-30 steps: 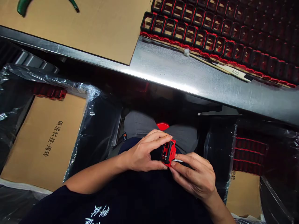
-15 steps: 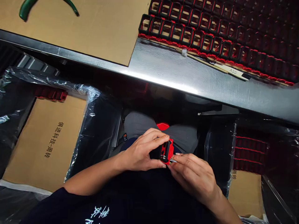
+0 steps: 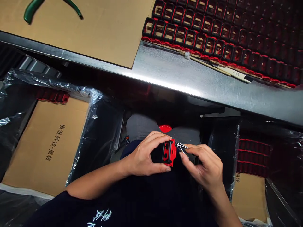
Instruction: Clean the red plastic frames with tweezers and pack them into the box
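A small red and black plastic housing (image 3: 169, 153) is held above the lap, its red side edge facing right. The thumb and fingers of my left hand (image 3: 144, 156) pinch it from its upper and lower ends. Just right of it, my right hand (image 3: 205, 162) is closed on thin metal tweezers (image 3: 182, 146) between thumb and fingertips. The tweezers' dark tips point left, close to the housing's upper right edge; whether they touch it I cannot tell.
Rows of black and red housings (image 3: 189, 37) stand on the metal table (image 3: 161, 69), beside a cotton-tipped stick (image 3: 205, 64) and a marker labelled A55 (image 3: 234, 74). Green-handled pliers (image 3: 32, 12) lie on cardboard (image 3: 94, 34). Plastic-lined boxes flank the lap, holding cardboard (image 3: 50, 142) and more red parts (image 3: 254, 157).
My right hand has moved up and slightly right with the tweezers, from the housing's lower edge to its upper right. The housing has turned slightly in my left hand.
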`<act>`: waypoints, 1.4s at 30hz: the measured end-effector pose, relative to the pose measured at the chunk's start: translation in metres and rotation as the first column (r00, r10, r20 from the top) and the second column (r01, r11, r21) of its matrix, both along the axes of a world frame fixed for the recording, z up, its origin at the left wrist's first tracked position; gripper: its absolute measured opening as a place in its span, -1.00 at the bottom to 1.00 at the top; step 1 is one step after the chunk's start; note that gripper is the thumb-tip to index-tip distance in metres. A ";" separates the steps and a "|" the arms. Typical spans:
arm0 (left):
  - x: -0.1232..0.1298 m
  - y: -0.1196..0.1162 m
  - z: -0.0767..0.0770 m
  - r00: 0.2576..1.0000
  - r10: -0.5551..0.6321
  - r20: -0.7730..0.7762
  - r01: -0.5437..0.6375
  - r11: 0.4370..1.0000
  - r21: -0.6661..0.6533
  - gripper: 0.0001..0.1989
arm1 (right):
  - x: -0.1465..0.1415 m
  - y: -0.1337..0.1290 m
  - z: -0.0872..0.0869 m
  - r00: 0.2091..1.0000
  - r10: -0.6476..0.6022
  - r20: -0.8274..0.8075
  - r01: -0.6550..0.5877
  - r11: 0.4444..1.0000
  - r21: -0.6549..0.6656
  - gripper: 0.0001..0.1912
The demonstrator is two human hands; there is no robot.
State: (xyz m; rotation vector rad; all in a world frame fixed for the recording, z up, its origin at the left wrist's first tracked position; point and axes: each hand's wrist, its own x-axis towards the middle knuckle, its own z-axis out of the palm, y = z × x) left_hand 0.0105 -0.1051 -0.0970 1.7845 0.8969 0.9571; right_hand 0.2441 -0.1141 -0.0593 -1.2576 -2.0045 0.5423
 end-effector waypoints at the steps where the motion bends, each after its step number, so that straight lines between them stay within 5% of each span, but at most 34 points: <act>1: 0.000 0.000 0.001 1.000 0.004 0.000 -0.004 1.000 -0.007 -0.23 | 0.002 0.002 -0.002 1.000 -0.008 0.004 0.008 1.000 -0.007 -0.86; 6: -0.001 -0.001 0.009 0.997 0.025 -0.077 -0.029 0.998 -0.057 -0.26 | 0.024 0.033 -0.012 0.974 -0.221 0.057 0.212 0.969 0.127 -0.87; 11: -0.002 -0.004 0.014 0.988 0.039 -0.147 -0.049 0.997 -0.065 -0.23 | 0.059 0.110 -0.018 0.849 -0.522 0.079 0.448 0.792 0.414 -0.85; 14: -0.004 -0.007 0.013 0.991 0.045 -0.126 -0.054 0.996 -0.065 -0.14 | 0.076 0.156 -0.017 0.852 -0.499 0.161 0.404 0.821 0.404 -0.78; 17: -0.006 -0.010 0.006 0.999 0.039 -0.039 -0.041 0.997 -0.065 -0.13 | 0.078 0.172 -0.009 0.874 -0.444 0.196 0.350 0.857 0.378 -0.72; 22: -0.005 -0.013 -0.009 0.972 0.107 0.208 -0.059 0.973 -0.225 -0.21 | 0.034 0.109 -0.009 0.911 -0.399 -0.105 0.412 0.887 0.209 -0.78; 24: -0.003 -0.013 -0.012 0.937 0.131 0.324 -0.036 0.958 -0.285 -0.25 | 0.010 0.069 -0.020 0.939 -0.221 -0.263 0.194 0.973 -0.123 -0.84; 25: -0.002 -0.012 -0.013 0.921 0.134 0.365 -0.021 0.954 -0.299 -0.27 | -0.001 0.050 -0.027 0.927 -0.122 -0.355 0.005 0.950 -0.313 -0.82; 27: 0.000 -0.011 -0.013 0.911 0.133 0.390 -0.007 0.952 -0.307 -0.30 | -0.019 0.018 -0.041 0.806 -0.069 -0.587 -0.317 0.788 -0.528 -0.74; 30: 0.004 -0.009 -0.012 0.932 0.103 0.347 0.002 0.957 -0.290 -0.28 | -0.037 -0.009 -0.053 0.549 -0.189 -0.814 -0.598 0.591 -0.541 -0.59; 32: 0.005 -0.009 -0.014 0.949 0.058 0.311 0.025 0.966 -0.257 -0.19 | -0.042 -0.015 -0.055 0.450 -0.257 -0.855 -0.665 0.543 -0.513 -0.55; 36: 0.007 -0.010 -0.018 0.965 -0.012 0.261 0.058 0.984 -0.170 0.01 | -0.042 -0.014 -0.053 0.419 -0.315 -0.851 -0.699 0.487 -0.524 -0.54; 42: 0.006 -0.012 -0.017 0.963 0.010 0.270 0.053 0.973 -0.224 -0.10 | -0.045 -0.011 -0.051 0.357 -0.477 -0.803 -0.738 0.383 -0.556 -0.61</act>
